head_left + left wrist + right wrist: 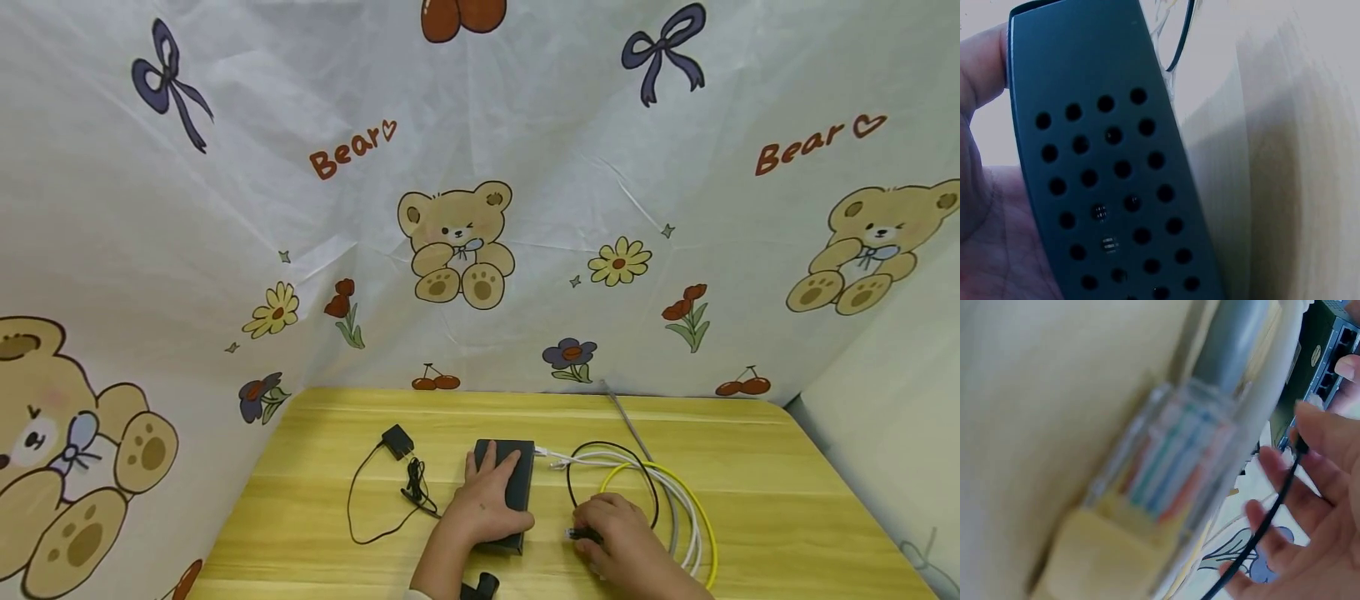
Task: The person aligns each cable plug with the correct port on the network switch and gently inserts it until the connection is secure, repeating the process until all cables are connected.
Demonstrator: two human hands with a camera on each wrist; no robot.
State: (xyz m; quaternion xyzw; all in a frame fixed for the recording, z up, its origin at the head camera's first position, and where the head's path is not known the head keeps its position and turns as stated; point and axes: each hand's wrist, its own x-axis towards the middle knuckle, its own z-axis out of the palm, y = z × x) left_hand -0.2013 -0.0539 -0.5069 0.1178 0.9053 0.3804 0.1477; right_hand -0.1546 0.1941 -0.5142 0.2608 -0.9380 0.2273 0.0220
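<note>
My left hand (487, 504) holds a black network switch (520, 483), fingers over its top and thumb at the port side. The left wrist view shows the vent holes on one side of the switch (1116, 169). A white network cable (543, 452) runs into the far end of the port side. Just right of the switch, my right hand (618, 537) pinches the plug (576, 533) of a black network cable (655, 487). In the right wrist view, that black cable (1266, 522) trails past the fingers, and the plug is mostly hidden.
A black power adapter (397, 442) with its cord lies left of the switch. Right of it, yellow (712, 533), white and grey cables (630, 425) lie in loops. A yellow cable's clear plug (1172, 462) is close to the right wrist camera. A printed bear curtain (525, 333) backs the table.
</note>
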